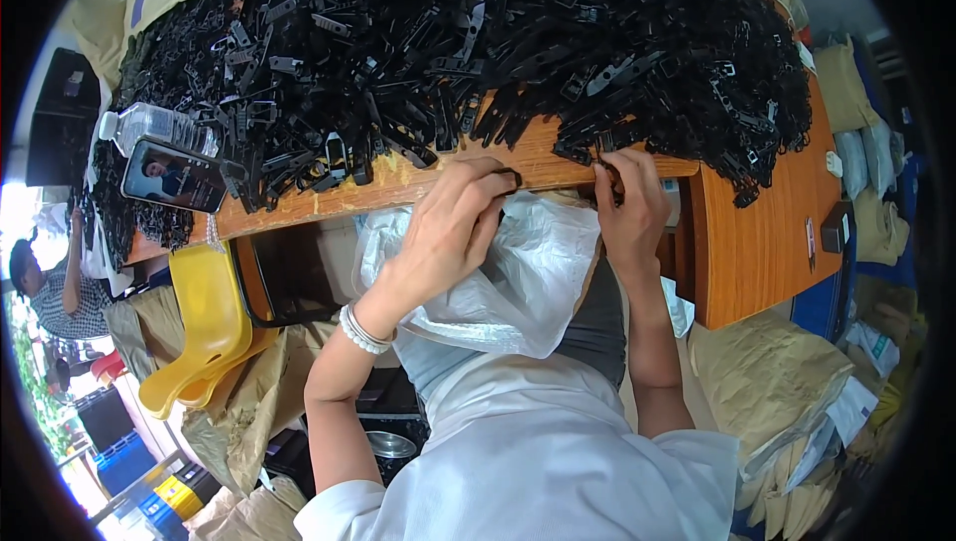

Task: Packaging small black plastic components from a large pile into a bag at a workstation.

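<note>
A big heap of small black plastic parts point(438, 43) covers the wooden table point(767, 242). My left hand point(448, 222) is over the table's near edge, its fingers curled round a small black plastic piece point(510, 179) that shows at the fingertips. At the near edge of the heap, my right hand point(635, 200) is closed, thumb and fingers pinching a black plastic part point(602, 154); its full shape is partly hidden. Below both hands, a translucent plastic bag point(528, 287) lies open across my lap, up against the table edge.
On the left of the table, a phone point(171, 176) leans on a clear plastic bottle point(159, 128). A yellow chair point(209, 312) stands at the left, with a person point(65, 282) farther off. Brown sacks point(767, 372) lie at the right. A small black box point(836, 227) is at the table's right.
</note>
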`<act>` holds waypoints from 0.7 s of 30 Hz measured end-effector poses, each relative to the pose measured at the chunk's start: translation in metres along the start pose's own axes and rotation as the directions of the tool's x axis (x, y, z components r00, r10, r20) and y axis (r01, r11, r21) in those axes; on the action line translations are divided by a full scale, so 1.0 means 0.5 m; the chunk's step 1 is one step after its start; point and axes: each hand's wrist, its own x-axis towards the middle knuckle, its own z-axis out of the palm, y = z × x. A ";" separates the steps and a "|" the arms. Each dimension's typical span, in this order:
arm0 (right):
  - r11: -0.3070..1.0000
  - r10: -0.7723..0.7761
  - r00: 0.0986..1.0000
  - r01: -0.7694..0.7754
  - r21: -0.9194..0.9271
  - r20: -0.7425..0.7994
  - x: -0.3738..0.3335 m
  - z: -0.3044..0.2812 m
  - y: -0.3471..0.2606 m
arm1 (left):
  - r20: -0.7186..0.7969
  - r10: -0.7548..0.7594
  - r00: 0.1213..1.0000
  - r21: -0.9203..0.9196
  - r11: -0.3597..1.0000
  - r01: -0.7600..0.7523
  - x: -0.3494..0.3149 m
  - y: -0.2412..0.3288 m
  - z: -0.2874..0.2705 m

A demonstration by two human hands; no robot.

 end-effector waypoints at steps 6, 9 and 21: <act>0.990 0.051 0.996 -0.040 0.137 -0.078 -0.029 -0.013 0.009 | 0.035 -0.340 0.940 -0.304 0.892 0.334 -0.009 0.011 0.024; 0.992 0.037 0.992 -0.022 0.127 -0.122 -0.029 -0.025 0.000 | 0.112 -0.484 0.868 -0.455 0.751 0.478 -0.014 0.006 0.038; 0.865 -0.175 0.978 0.099 0.492 0.112 0.003 -0.064 -0.085 | 0.264 -0.539 0.800 -0.589 0.567 0.576 -0.004 0.056 0.013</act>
